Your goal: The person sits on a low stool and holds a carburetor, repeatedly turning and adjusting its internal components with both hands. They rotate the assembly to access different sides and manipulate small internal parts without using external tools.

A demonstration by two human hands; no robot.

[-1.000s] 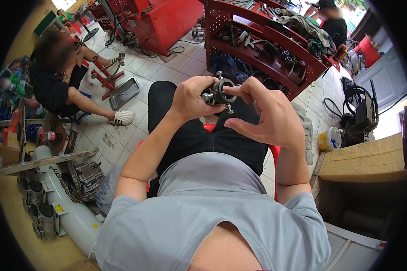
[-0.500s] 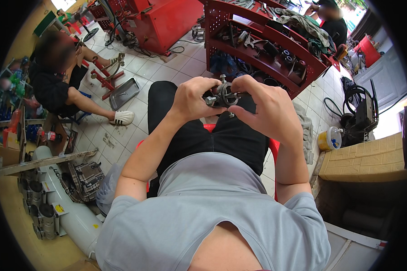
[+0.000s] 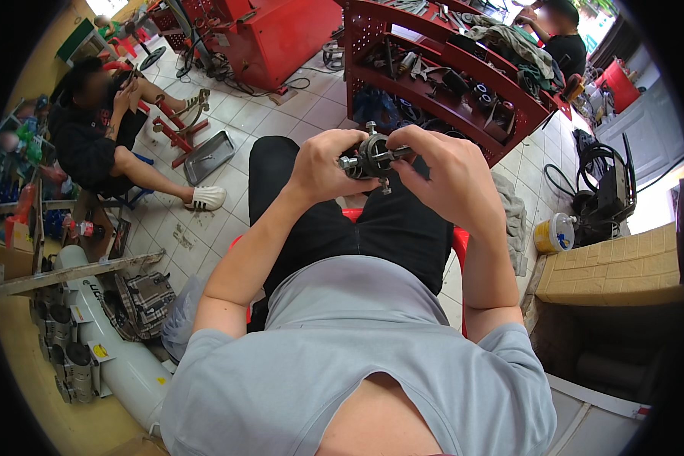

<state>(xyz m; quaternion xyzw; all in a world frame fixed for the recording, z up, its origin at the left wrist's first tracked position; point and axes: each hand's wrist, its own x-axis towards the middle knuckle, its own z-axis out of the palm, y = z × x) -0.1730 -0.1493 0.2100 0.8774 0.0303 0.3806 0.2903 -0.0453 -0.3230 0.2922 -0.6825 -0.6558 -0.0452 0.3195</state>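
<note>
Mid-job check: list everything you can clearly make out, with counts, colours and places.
Bolted metal ring: one, dark grey, upper centre
Metal rod: one, silver, at the ring
Tool cart: one, red, upper right of centre
Machine housing: one, red, upper left of centre
Shallow tray: one, grey, floor at left
Lidded bucket: one, yellow and white, right
Hoses: too tangled to count, black, right
Large cylinder: one, white, lower left
Other people: three, black or green clothing, two left, one upper right
Left hand: one, bare, gripping the ring
Right hand: one, bare, pinching the rod
</note>
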